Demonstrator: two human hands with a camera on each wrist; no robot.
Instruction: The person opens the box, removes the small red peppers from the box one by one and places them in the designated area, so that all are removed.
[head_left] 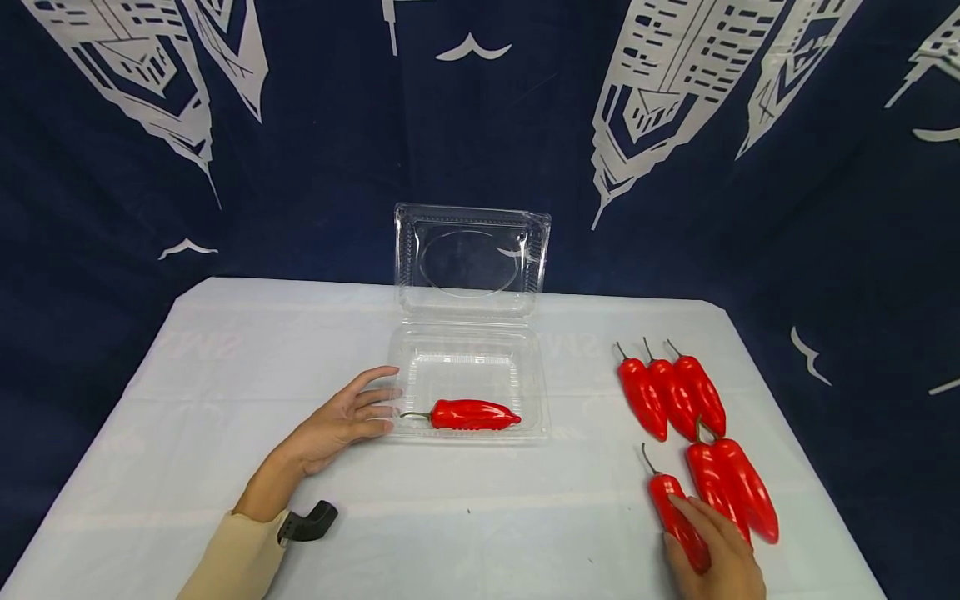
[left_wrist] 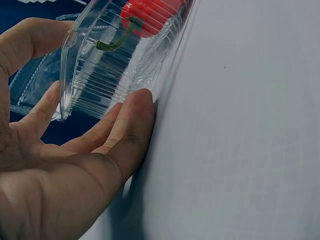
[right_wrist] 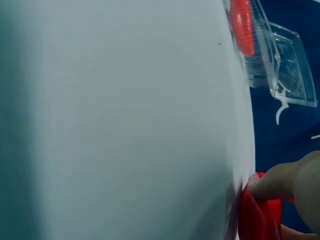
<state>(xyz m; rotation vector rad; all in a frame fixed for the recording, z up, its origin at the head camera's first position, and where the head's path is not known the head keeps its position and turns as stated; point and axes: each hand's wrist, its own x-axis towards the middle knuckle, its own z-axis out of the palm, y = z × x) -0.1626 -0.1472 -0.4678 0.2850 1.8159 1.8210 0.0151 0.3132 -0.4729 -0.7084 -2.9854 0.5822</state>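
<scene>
A clear plastic clamshell box (head_left: 538, 383) lies at the middle of the table with its lid (head_left: 472, 218) standing up behind it. One red pepper (head_left: 472, 414) lies crosswise in the box's front part, its green stem pointing left. My left hand (head_left: 341, 425) touches the box's left edge with spread, relaxed fingers (left_wrist: 137, 117). At the lower right, my right hand (head_left: 716, 554) grips another red pepper (head_left: 677, 518) by its lower part, its stem pointing away. The thumb presses on this pepper's side in the right wrist view; the other fingers there are mostly hidden.
Three red peppers (head_left: 671, 392) lie side by side at the table's right. Two more red peppers (head_left: 742, 487) lie nearer, beside my right hand, one partly covered by it. A dark blue cloth (head_left: 480, 125) with white building prints hangs behind the white-covered table (head_left: 480, 517).
</scene>
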